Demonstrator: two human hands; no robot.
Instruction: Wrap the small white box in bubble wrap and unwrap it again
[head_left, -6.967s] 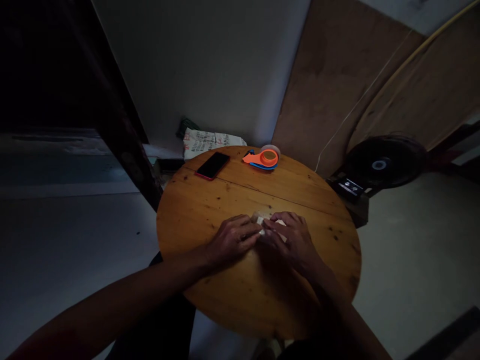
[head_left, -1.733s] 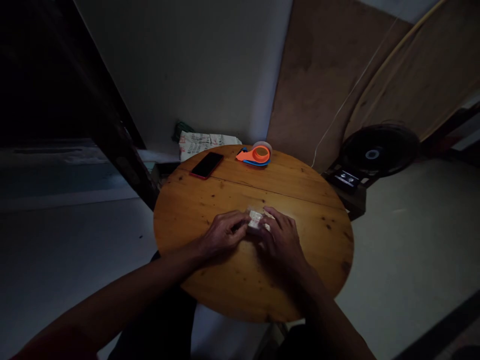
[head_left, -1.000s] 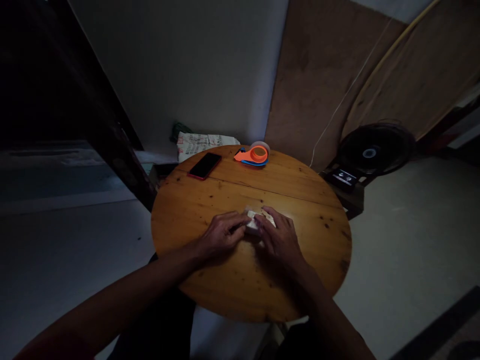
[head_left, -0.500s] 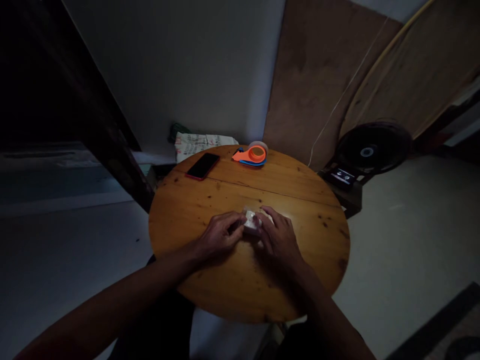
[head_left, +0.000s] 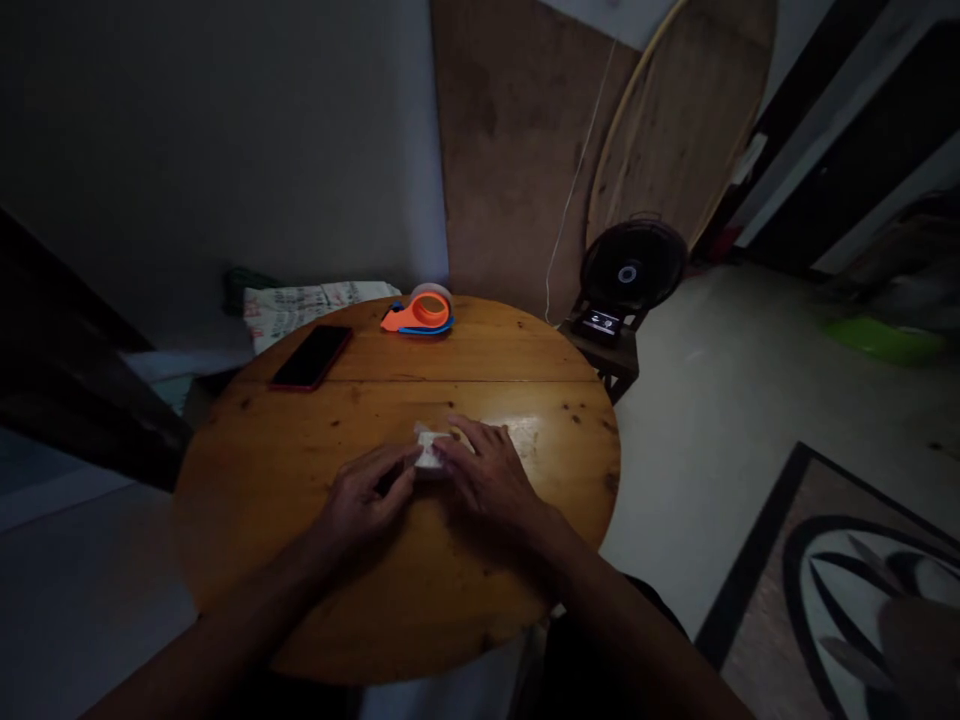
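A small white box (head_left: 429, 455) sits on the round wooden table (head_left: 360, 630) in front of me, with a bit of clear film at its far left corner. My left hand (head_left: 373, 490) pinches the box's left end between thumb and fingers. From the other side, my right hand (head_left: 491, 475) holds the right end, its thumb over the top and its index finger stretched forward. My fingers cover much of the box.
An orange and blue tape dispenser (head_left: 421, 312) stands at the table's far edge. Left of it lies a dark phone (head_left: 313, 357) with a red edge. A round fan (head_left: 634, 270) is beyond the table on the right. A patterned rug (head_left: 847, 590) lies on the floor.
My view has turned right, so the table appears farther left and more floor shows. Both hands remain on the white box, with little visible change in their grip.
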